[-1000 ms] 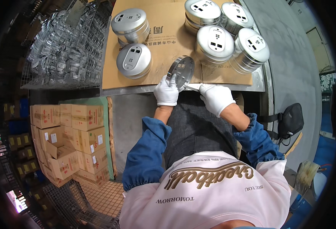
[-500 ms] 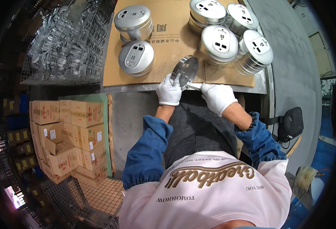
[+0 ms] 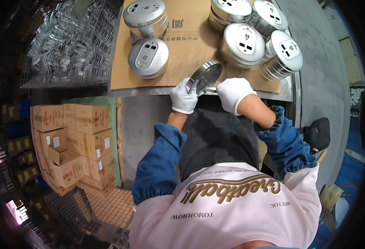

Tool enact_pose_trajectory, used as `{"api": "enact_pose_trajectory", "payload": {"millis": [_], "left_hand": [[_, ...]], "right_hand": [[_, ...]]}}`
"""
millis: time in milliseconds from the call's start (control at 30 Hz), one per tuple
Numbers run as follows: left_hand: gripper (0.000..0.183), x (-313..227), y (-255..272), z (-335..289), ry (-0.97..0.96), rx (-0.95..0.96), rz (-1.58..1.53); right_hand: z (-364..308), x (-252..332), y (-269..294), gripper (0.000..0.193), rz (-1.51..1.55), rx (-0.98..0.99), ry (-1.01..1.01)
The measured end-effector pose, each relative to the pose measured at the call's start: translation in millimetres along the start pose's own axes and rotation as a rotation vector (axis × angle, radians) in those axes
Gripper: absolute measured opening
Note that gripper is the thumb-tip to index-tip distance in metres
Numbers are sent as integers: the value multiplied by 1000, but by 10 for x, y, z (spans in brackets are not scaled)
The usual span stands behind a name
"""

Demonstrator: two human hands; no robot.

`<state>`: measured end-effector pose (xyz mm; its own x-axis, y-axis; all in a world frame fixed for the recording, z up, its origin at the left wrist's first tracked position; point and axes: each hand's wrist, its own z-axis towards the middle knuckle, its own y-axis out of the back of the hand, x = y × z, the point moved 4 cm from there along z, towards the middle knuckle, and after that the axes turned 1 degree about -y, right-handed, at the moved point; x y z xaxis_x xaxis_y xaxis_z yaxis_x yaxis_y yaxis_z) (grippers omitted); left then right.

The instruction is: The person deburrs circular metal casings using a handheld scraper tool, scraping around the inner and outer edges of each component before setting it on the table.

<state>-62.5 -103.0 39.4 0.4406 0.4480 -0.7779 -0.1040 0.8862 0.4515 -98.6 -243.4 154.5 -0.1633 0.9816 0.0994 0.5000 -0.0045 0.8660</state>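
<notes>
Tilted at the near edge of the cardboard is a round silver metal cover [image 3: 209,74] with a hollow inner face. My left hand [image 3: 183,98], in a white glove, is closed around its lower left rim. My right hand [image 3: 234,93], also gloved, is closed on a thin, narrow hand tool [image 3: 210,90], whose tip meets the cover's lower rim; its exact kind is hard to make out. Beyond my left hand stands a stack of silver covers [image 3: 148,58] with oval panels and square cutouts. Similar stacked covers [image 3: 242,45] stand beyond my right hand.
A cardboard sheet [image 3: 182,50] lies on the metal table. At the far left, a wire basket [image 3: 68,45] holds many shiny metal parts. Cardboard boxes [image 3: 93,143] are piled left of me. A black bag [image 3: 318,135] hangs at the right.
The cover has shifted slightly right and turned in my left hand. My right hand has risen a little, its wrist turning with the tool. The view has shifted slightly.
</notes>
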Motion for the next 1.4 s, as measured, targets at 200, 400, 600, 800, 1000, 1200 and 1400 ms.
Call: {"api": "enact_pose_trajectory", "payload": {"millis": [200,400,600,800,1000,1200,1400], "left_hand": [[20,-30,-41,37,177,66,16],[30,-21,-19,20,216,-109,-104],[37,44,-26,-11,359,-154,-60],[33,25,-17,-64,370,-55,174],[31,-156,-23,-30,153,-64,111],[30,-161,-7,-39,78,-68,139],[27,-159,2,-34,158,-36,68]], "right_hand": [[1,-101,-295,13,84,-69,-62],[-166,-90,-749,18,184,-363,-82],[-192,-166,-1277,32,209,-535,-130],[-263,-327,-987,21,322,-488,-131],[-320,-211,-691,14,126,-459,-46],[-286,-180,-650,12,98,-451,-29],[-273,-168,-627,9,106,-422,-32]]}}
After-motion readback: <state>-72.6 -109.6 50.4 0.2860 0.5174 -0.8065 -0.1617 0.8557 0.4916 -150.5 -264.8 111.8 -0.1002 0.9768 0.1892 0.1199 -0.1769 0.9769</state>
